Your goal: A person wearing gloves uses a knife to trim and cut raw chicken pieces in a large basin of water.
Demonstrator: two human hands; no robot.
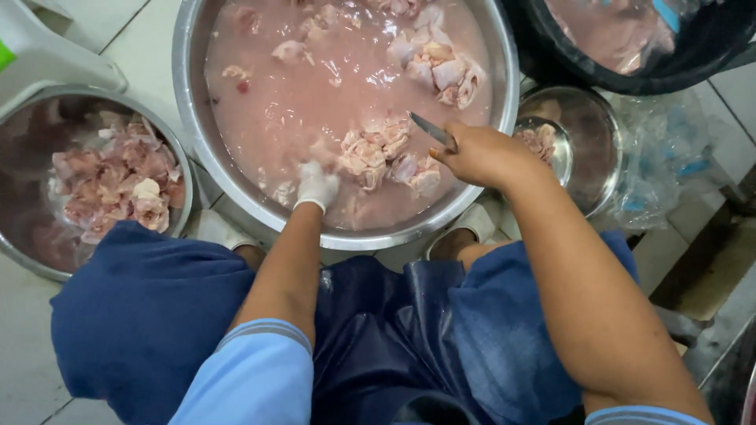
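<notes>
A large steel basin (189, 110) holds pinkish water with several raw chicken pieces (378, 145) floating in it. My left hand (316, 186), in a white glove, reaches into the water at the near side and touches submerged meat; whether it grips a piece is hidden by the murky water. My right hand (482, 154) is bare and shut on a knife (431, 131), whose blade points up-left over the basin's near right part, close to a cluster of chicken pieces.
A steel bowl (24, 236) of cut chicken sits at left. A small steel bowl (598, 157) with meat scraps stands at right, beside clear plastic bags (661, 165). A black tub (701, 55) with meat is at top right. My knees in blue fabric frame the basin.
</notes>
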